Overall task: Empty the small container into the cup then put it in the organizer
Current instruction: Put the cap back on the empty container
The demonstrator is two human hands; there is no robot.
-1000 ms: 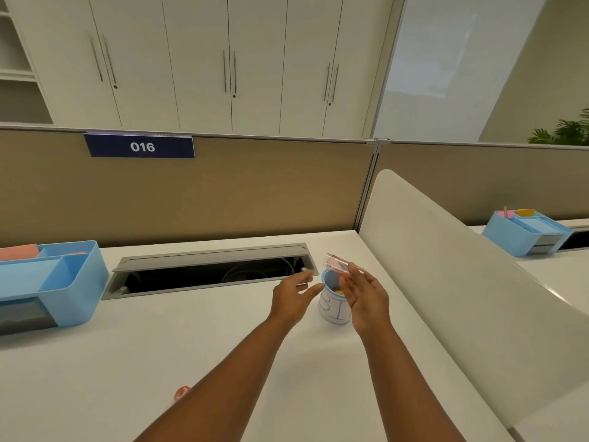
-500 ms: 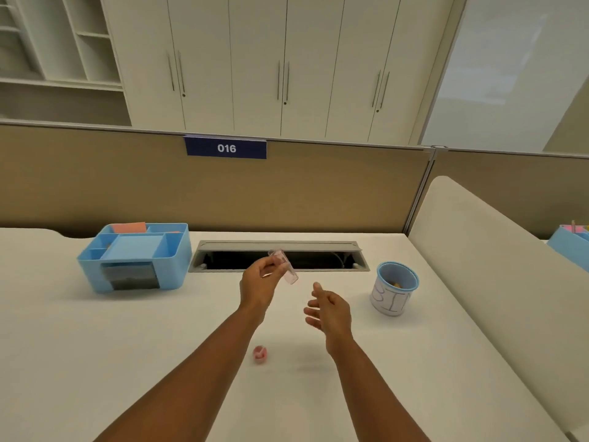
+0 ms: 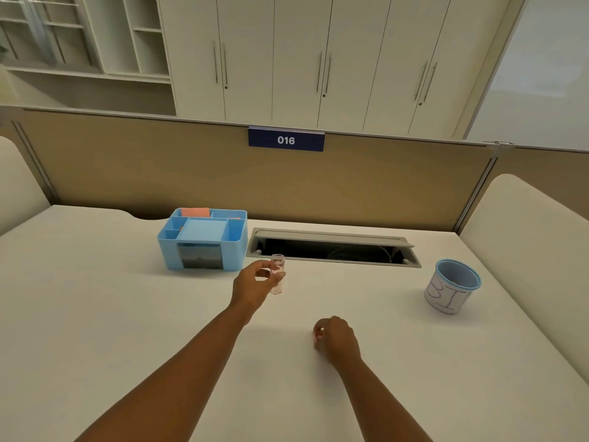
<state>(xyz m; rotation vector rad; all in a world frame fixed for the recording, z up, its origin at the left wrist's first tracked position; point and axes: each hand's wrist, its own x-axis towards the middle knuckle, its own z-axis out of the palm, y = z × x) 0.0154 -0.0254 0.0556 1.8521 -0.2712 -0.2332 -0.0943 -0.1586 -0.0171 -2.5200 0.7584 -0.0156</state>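
My left hand [image 3: 255,285] holds a small clear container [image 3: 277,273] upright above the white desk, just right of the blue organizer [image 3: 202,239]. The container's mouth faces up and it looks empty. My right hand [image 3: 334,339] rests low on the desk with its fingers closed around a small pink cap [image 3: 318,335], which is mostly hidden. The cup [image 3: 452,290], white with a blue rim and letters on its side, stands at the far right of the desk, well away from both hands.
An open cable tray [image 3: 331,247] is sunk into the desk [image 3: 127,314] between organizer and cup. A tan partition with a "016" sign [image 3: 286,140] closes the back. Cream side dividers [image 3: 526,237] stand at both sides. The organizer holds an orange pad [image 3: 195,212].
The container went from my right hand over the cup to my left hand, which moved left toward the organizer. My right hand dropped onto the pink cap. My head turned left.
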